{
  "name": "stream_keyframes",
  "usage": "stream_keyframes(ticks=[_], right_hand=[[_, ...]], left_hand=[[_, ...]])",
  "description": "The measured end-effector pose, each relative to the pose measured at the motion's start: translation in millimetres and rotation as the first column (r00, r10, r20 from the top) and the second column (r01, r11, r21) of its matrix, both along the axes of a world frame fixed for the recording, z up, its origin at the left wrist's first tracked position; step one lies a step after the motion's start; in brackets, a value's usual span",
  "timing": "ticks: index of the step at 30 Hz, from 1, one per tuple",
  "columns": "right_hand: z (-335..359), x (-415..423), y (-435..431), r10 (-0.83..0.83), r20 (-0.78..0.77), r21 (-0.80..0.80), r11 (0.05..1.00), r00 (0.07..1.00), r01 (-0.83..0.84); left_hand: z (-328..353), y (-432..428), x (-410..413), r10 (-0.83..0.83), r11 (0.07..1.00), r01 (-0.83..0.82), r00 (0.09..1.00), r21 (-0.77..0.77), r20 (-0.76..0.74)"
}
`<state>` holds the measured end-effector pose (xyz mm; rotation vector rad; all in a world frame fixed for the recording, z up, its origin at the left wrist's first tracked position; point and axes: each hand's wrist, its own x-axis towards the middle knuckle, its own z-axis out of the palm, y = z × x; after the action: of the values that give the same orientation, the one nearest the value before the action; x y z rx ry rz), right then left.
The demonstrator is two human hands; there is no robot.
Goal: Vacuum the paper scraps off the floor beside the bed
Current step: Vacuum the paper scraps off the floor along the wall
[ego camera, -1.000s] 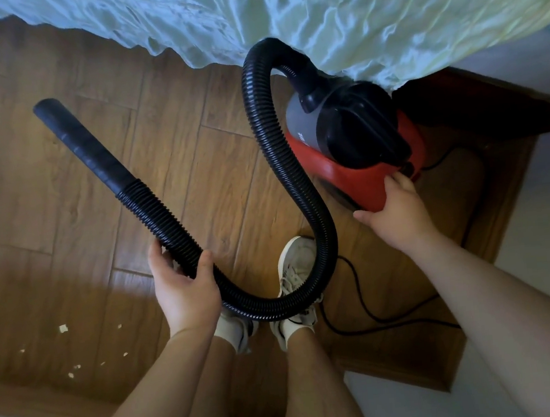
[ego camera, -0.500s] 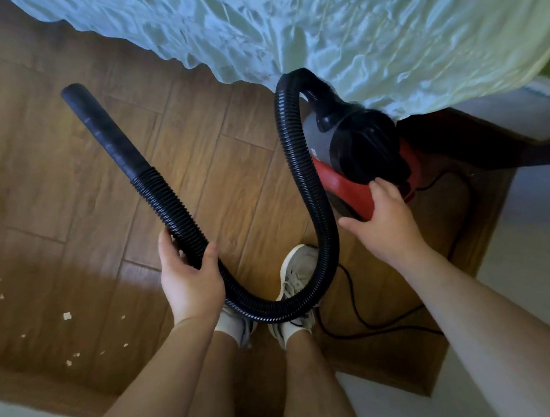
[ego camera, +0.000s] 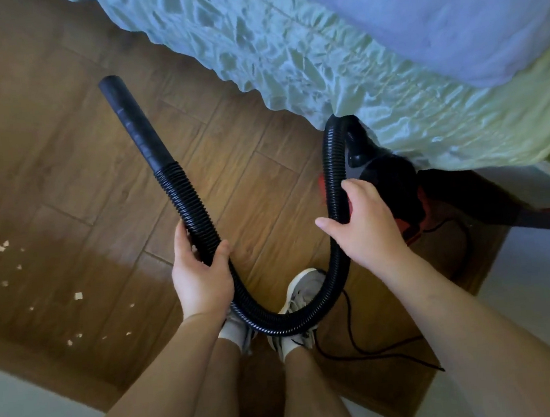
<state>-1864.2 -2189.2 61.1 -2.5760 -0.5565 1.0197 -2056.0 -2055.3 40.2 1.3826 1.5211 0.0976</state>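
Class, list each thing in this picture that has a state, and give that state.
Hose, bent in a U.
Nozzle, apart from scraps.
Paper scraps, scattered on floor.
Vacuum, standing beside bed.
Left hand, gripping hose.
Right hand, over hose, grip unclear.

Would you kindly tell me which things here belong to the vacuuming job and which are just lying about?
Job: hose, gripped by the left hand; vacuum, under the right hand; paper scraps on the floor; power cord.
Lying about: bed cover; purple blanket; shoes on the person's feet.
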Motion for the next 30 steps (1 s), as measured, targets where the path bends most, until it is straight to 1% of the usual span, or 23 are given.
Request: stream_keyframes(ticks=[4, 8, 15, 22, 30], right_hand=[[12, -2, 42, 0.072, -0.004, 0.028, 0.997, 0.997, -0.072], [17, -10, 90, 0.139, -0.022, 0.091, 0.986, 0.99, -0.137], [13, -43, 177, 0.295, -0.047, 0.151, 0.947, 0.954, -0.285], [-6, -88, 244, 0.419, -0.149, 0.153, 0.905, 0.896, -0.397], [-17, -129, 292, 0.485, -0.213, 0.134, 0.874, 0.848, -0.466]], left_hand=[[10, 14, -1, 0.06, 0.998, -0.06, 0.998, -0.023, 0.025], [16, 26, -2, 0.121, 0.992, -0.118, 0.991, -0.039, 0.065], [18, 47, -14, 0.211, 0.976, -0.202, 0.972, -0.084, 0.105], [14, 82, -42, 0.284, 0.954, -0.26, 0.943, -0.152, 0.172], [6, 108, -67, 0.406, 0.903, -0.347, 0.88, -0.252, 0.244]])
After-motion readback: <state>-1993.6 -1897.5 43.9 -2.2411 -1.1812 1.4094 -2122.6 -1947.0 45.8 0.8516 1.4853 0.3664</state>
